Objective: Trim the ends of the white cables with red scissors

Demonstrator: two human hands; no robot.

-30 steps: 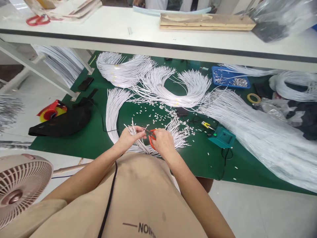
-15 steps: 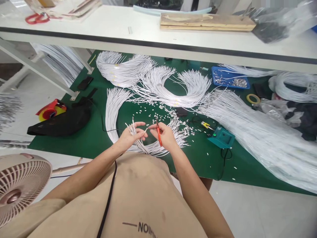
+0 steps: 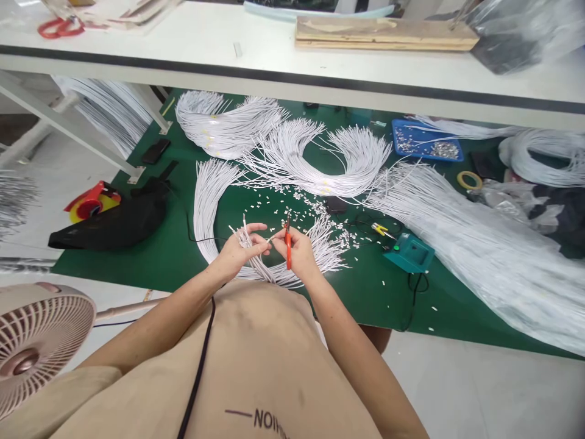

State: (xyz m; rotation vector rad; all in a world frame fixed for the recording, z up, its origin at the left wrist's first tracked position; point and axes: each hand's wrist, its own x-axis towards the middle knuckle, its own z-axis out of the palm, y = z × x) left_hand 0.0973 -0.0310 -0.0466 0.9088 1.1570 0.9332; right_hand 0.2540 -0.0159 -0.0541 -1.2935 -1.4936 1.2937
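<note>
My left hand point(image 3: 240, 251) is closed around several white cables point(image 3: 247, 236), whose ends poke up between the fingers. One cable end sticks out from its thumb and forefinger toward the right. Across from it, my right hand point(image 3: 299, 253) holds red-handled cutters point(image 3: 288, 247), jaws pointing away from me; its thumb and forefinger pinch at that same cable end. Under both hands a curved bundle of white cables point(image 3: 205, 213) lies on the green mat point(image 3: 365, 292). Small white offcuts point(image 3: 315, 210) are scattered just beyond the hands.
More cable bundles point(image 3: 311, 161) lie behind, and a large one in plastic point(image 3: 493, 244) covers the right. A teal device point(image 3: 409, 253), a blue tray point(image 3: 427, 140) of small parts and a tape dispenser point(image 3: 94, 201) stand around. A white shelf point(image 3: 265, 64) overhangs the back; a fan point(image 3: 36, 353) is at left.
My right hand has moved slightly left, and its fingertips now meet the cable end at my left hand. The cutters have turned more upright. The view has shifted a little.
</note>
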